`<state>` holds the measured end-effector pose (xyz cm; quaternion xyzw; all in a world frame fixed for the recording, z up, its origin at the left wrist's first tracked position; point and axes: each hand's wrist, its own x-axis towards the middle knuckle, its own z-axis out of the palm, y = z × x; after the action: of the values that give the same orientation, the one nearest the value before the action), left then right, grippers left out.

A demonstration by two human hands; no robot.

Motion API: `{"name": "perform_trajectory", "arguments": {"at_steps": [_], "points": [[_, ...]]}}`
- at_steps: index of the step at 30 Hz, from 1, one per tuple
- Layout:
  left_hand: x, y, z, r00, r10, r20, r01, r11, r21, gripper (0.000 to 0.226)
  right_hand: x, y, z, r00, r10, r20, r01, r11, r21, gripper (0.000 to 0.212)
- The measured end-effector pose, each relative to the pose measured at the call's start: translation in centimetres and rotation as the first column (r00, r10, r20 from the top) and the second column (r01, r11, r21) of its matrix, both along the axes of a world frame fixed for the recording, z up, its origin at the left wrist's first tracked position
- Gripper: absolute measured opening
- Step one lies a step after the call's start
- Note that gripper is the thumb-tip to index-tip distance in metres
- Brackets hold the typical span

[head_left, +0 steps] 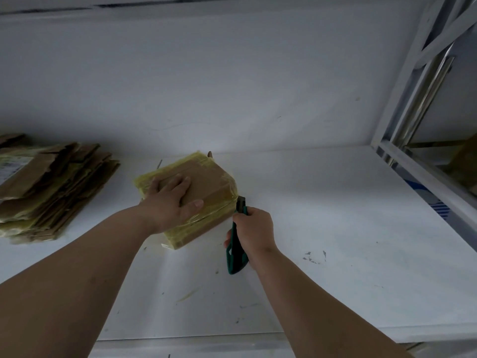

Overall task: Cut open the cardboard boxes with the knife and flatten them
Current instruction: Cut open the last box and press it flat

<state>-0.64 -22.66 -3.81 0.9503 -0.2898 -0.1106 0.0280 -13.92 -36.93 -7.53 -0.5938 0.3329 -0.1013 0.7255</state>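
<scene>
A brown cardboard box wrapped in yellowish tape sits on the white table near its middle. My left hand lies flat on top of the box, fingers spread, thumb over the near right edge. My right hand grips a green utility knife, with its tip against the box's right corner. The blade itself is hidden at the box edge.
A stack of flattened cardboard boxes lies at the table's left side. A white wall stands behind the table. A white and metal frame rises at the right, with a blue-printed sheet below it.
</scene>
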Motion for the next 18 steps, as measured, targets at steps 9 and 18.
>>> {"name": "perform_trajectory", "arguments": {"at_steps": [9,18], "points": [[-0.9,-0.2,0.6,1.000,-0.002,0.011,0.002,1.000,-0.016,0.076,0.6,5.9,-0.8,0.984,0.176,0.031,-0.178,0.979,0.103,0.013],[0.3,4.8,3.9,0.931,-0.108,-0.349,0.051,0.984,-0.168,0.082,-0.1,1.8,0.1,0.966,0.258,0.014,-0.258,0.965,-0.043,0.007]]}}
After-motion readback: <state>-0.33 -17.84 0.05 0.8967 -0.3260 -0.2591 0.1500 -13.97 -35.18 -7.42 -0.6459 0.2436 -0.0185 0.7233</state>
